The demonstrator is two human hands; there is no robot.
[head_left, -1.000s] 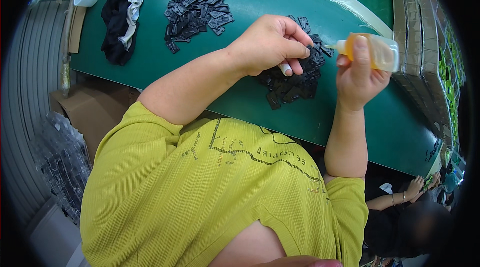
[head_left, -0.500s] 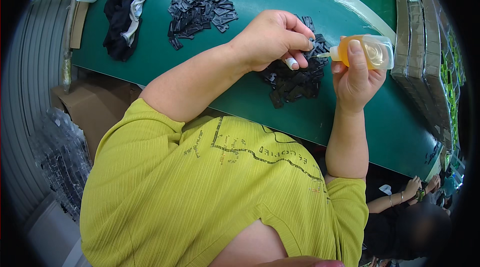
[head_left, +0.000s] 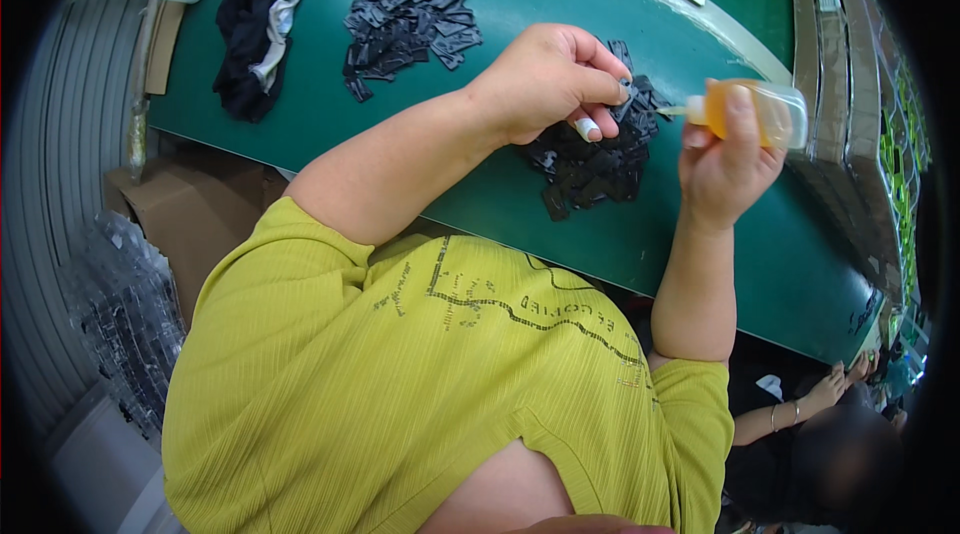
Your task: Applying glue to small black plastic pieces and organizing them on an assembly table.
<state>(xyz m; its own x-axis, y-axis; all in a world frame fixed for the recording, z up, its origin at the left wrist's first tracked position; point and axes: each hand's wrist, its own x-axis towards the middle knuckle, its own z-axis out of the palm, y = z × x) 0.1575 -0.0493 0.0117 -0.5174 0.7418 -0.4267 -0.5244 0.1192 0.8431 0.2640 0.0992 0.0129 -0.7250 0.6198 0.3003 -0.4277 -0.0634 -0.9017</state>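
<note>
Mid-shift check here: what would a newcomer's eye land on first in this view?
Probably the yellow-green shirt, filling the lower middle. Next, the clear bottle of amber liquid in the right hand, its thin tip pointing toward the left hand. Then two heaps of black pieces on the green table: one below the left hand, one at upper middle.

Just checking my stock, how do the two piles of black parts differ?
The left pile lies farther from the person; the right pile is nearer the front edge of the table. The left hand partly hides the right pile, but not the left pile. Both are jumbled black parts.
</note>
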